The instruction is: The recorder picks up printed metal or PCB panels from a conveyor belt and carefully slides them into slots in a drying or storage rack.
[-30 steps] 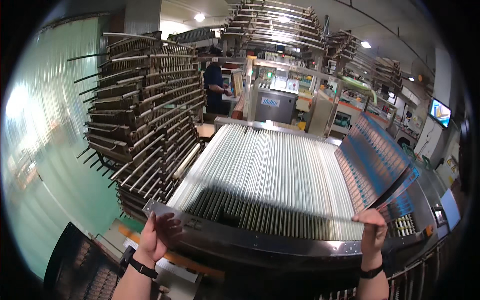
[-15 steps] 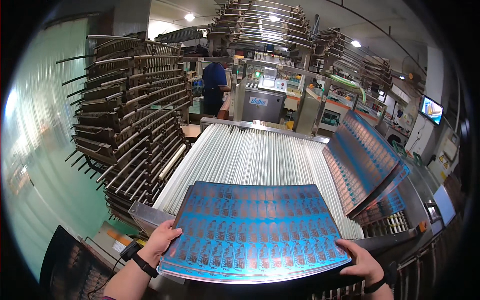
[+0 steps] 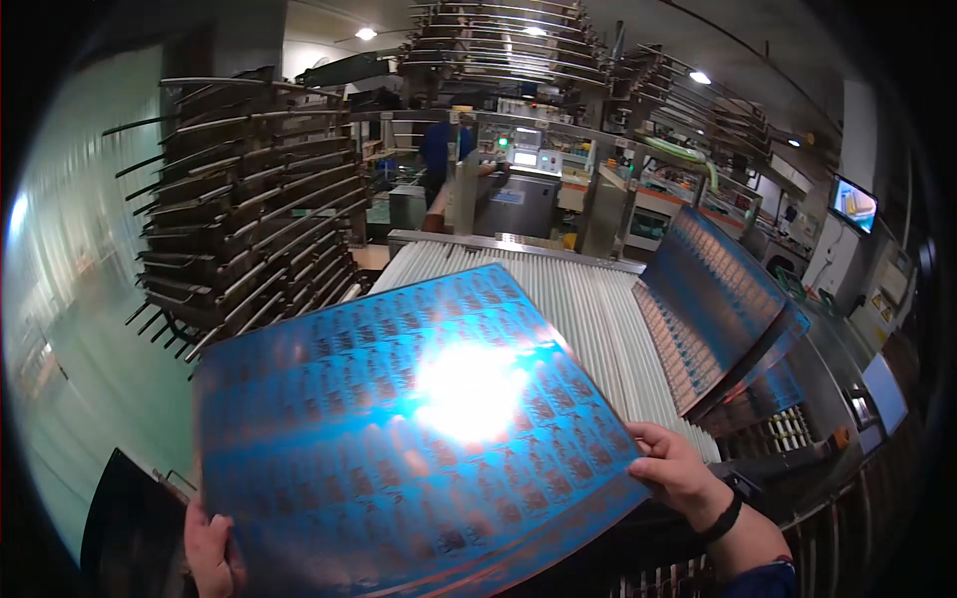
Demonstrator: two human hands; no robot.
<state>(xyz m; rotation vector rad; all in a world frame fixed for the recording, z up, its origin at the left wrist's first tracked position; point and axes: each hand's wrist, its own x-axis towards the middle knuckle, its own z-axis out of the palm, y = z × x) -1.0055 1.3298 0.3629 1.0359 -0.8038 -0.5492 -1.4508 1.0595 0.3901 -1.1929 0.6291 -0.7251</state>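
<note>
Step in hand, as judged: two-handed handling of a blue-and-copper panel (image 3: 329,409), held tilted at the white rollers (image 3: 593,344). Left hand (image 3: 209,550) and right hand (image 3: 682,470) are apart, clamped on opposite edges. Next move likely calls for even support.

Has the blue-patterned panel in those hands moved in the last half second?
Yes. Judged against the white ribbed bed, the blue-patterned panel has shifted left, now hiding the bed's near-left corner.

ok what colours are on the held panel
The panel is blue with coppery-brown rows, in the head view.
</note>
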